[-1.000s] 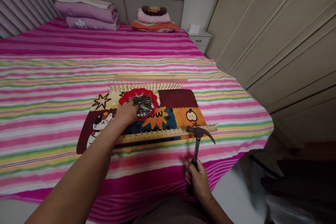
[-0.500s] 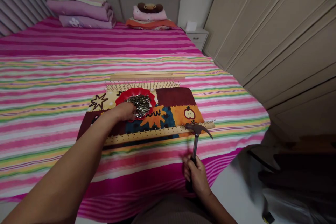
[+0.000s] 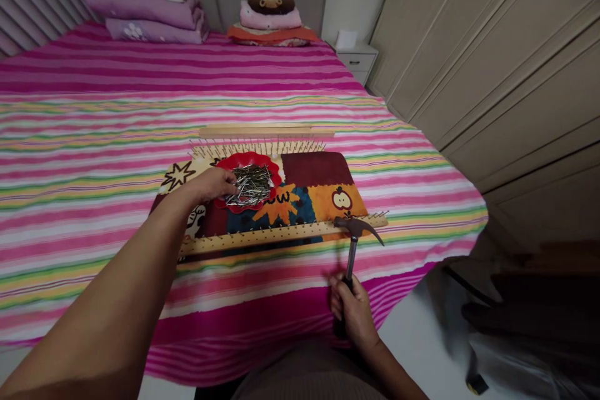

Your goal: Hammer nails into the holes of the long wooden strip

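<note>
My left hand (image 3: 216,184) is at the left side of a red scalloped bowl (image 3: 275,169) heaped with metal nails (image 3: 254,184). Its fingers are pinched together against the nails; whatever they hold is too small to make out. In my right hand (image 3: 352,306) is the dark handle of a claw hammer (image 3: 355,229). The hammer's head rests over the right part of a long wooden strip (image 3: 262,237), which has a row of nails standing along it and many small dark spots. Bowl and strip lie on a patchwork-patterned board or cushion (image 3: 319,169).
Behind the bowl is another wooden strip (image 3: 220,151) bristling with upright nails, and beyond it plain wooden strips (image 3: 267,131). All lie on a bed with a striped sheet (image 3: 94,200). Folded bedding (image 3: 145,12) is at the headboard. A wardrobe (image 3: 469,62) stands to the right.
My left hand has drawn back a little to the left from the middle of the nails. My right hand and the hammer stay in place; the view has tilted slightly.
</note>
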Demonstrator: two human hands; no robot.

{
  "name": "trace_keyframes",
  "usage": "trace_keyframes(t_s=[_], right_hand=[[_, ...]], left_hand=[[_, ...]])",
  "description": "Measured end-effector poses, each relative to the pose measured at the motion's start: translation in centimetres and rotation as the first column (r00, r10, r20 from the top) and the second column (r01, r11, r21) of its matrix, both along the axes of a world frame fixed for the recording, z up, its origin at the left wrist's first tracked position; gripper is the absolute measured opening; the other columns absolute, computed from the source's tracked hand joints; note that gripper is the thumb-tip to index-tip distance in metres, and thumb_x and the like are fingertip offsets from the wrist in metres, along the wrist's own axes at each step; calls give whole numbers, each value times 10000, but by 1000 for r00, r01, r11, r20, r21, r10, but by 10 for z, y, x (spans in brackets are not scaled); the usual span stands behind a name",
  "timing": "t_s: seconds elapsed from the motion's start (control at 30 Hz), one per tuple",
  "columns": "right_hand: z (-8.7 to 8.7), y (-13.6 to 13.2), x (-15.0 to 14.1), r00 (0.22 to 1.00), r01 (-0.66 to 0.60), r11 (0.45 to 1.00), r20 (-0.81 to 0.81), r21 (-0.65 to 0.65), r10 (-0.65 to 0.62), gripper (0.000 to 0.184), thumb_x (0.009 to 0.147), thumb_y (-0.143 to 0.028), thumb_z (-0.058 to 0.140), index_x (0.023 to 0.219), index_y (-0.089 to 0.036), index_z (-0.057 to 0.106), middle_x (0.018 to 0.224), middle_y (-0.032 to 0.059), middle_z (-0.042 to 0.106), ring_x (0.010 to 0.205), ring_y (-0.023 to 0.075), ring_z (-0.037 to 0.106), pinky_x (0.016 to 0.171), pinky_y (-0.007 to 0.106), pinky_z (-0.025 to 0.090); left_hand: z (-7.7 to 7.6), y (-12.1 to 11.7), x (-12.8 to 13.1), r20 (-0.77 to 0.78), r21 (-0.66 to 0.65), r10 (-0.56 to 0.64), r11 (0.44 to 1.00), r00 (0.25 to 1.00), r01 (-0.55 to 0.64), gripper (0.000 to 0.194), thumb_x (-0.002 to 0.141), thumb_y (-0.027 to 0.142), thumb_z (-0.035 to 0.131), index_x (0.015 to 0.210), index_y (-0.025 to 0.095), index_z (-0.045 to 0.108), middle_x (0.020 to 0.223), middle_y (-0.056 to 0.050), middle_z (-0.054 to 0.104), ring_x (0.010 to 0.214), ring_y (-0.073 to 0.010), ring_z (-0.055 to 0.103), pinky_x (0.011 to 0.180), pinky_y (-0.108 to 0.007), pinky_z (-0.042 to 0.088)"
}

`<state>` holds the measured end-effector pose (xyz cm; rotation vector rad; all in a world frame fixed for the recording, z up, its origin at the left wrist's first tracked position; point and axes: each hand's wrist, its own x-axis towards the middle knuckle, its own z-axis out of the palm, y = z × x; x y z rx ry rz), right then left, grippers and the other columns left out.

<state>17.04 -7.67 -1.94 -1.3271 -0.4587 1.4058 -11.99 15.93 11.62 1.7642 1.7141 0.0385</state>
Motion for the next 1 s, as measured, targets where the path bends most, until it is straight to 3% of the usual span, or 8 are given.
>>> trace_keyframes(t_s=[0.2, 0.47, 0.53, 0.63, 0.7, 0.77, 0.9, 1.0], right_hand=[[2, 1, 0, 1000, -2, 1000, 5, 7, 2, 339, 673, -390, 737, 715, -224, 444, 447, -127, 374, 335, 30, 276, 293, 138, 217], [3, 1, -1, 1000, 7, 1000, 7, 11, -7, 328, 670, -375, 730, 717, -220, 445, 453, -126, 381, 331, 25, 281, 292, 132, 219], [2, 2, -1, 1000, 8, 1000, 6, 15, -9, 331, 665, -377, 732, 717, -220, 445, 453, -128, 382, 328, 24, 277, 288, 130, 215], [1, 2, -1, 1000, 7, 1000, 8, 20, -7, 333, 659, -375, 735, 720, -219, 448, 450, -131, 377, 323, 24, 277, 283, 129, 218], [1, 2, -1, 1000, 7, 1000, 10, 27, -7, 338, 657, -381, 738, 720, -217, 449, 450, -130, 379, 321, 25, 284, 281, 129, 223], [1, 2, -1, 1000, 10, 999, 13, 33, -10, 342, 655, -392, 738, 721, -215, 452, 450, -128, 385, 322, 26, 293, 279, 127, 222], [1, 1, -1, 1000, 6, 999, 17, 39, -6, 349, 645, -404, 740, 723, -212, 460, 455, -124, 395, 327, 24, 291, 280, 127, 224], [-1, 0, 0, 1000, 6, 998, 9, 58, -6, 358, 637, -411, 747, 733, -211, 465, 457, -129, 384, 329, 22, 280, 283, 127, 223]], left_hand=[[-8, -10, -9, 371, -53, 250, 967, 894, -248, 319, 500, 318, 763, 749, 167, 634, 566, 30, 579, 539, -105, 545, 587, -258, 478], [-1, -21, -9, 471, -21, 339, 927, 814, -374, 276, 595, 375, 765, 730, 146, 691, 620, 5, 611, 600, -96, 552, 606, -231, 502], [1, -25, -10, 545, -14, 362, 906, 756, -423, 269, 614, 373, 760, 734, 140, 696, 649, -6, 623, 607, -95, 551, 567, -209, 493], [4, -34, -12, 685, -100, 430, 855, 588, -509, 219, 630, 308, 757, 724, 123, 688, 680, -33, 642, 594, -89, 564, 511, -182, 477], [6, -43, -13, 746, -182, 455, 842, 486, -508, 187, 634, 256, 756, 736, 114, 687, 674, -46, 650, 575, -88, 578, 504, -181, 486], [8, -55, -13, 781, -227, 450, 851, 433, -474, 195, 632, 225, 760, 773, 111, 691, 667, -50, 657, 559, -90, 585, 502, -187, 495], [9, -87, -10, 809, -195, 429, 841, 402, -506, 449, 579, 195, 785, 1005, 126, 663, 596, -5, 640, 468, -83, 545, 435, -187, 458], [6, -113, -12, 820, -116, 424, 781, 384, -614, 573, 545, 208, 789, 1089, 138, 624, 561, 25, 625, 434, -85, 529, 404, -185, 434]])
